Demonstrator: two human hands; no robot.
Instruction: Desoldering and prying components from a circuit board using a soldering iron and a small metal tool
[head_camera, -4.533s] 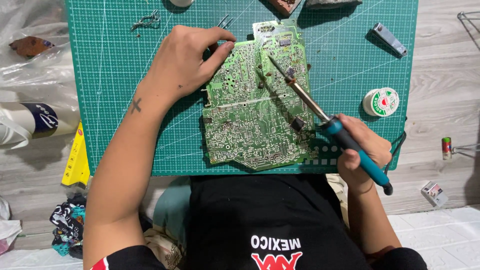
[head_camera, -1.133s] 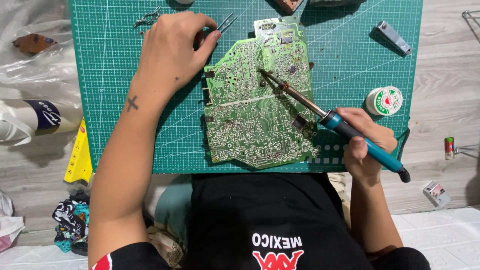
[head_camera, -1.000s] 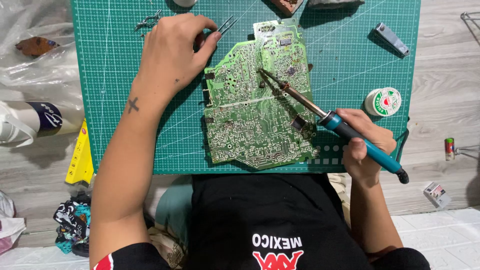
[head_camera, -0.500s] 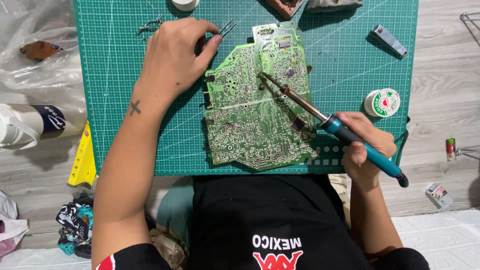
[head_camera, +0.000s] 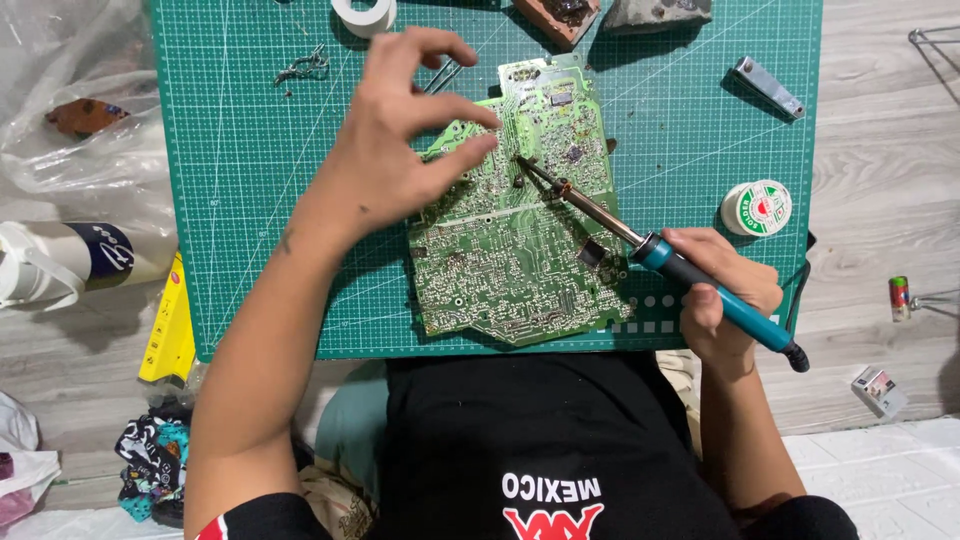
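Note:
A green circuit board (head_camera: 500, 270) lies solder side up on a green cutting mat (head_camera: 250, 200). My right hand (head_camera: 722, 290) grips the teal handle of a soldering iron (head_camera: 640, 240), whose tip rests on the upper middle of the board. My left hand (head_camera: 395, 150) hovers over the board's upper left corner with fingers spread. Two of its fingertips touch the board's edge and it holds nothing. Metal tweezers (head_camera: 447, 75) lie partly hidden under that hand.
A solder spool (head_camera: 756, 208) sits right of the board, with a metal tool (head_camera: 768, 87) above it. A white tape roll (head_camera: 364, 12), a wire scrap (head_camera: 300, 68) and a brick-like block (head_camera: 560, 10) line the mat's far edge. A white bottle (head_camera: 60, 262) and a yellow object (head_camera: 170, 325) lie left.
My left hand has left the tweezers, shifted right and opened its fingers over the board's corner. The soldering iron tip has stayed on the upper part of the board.

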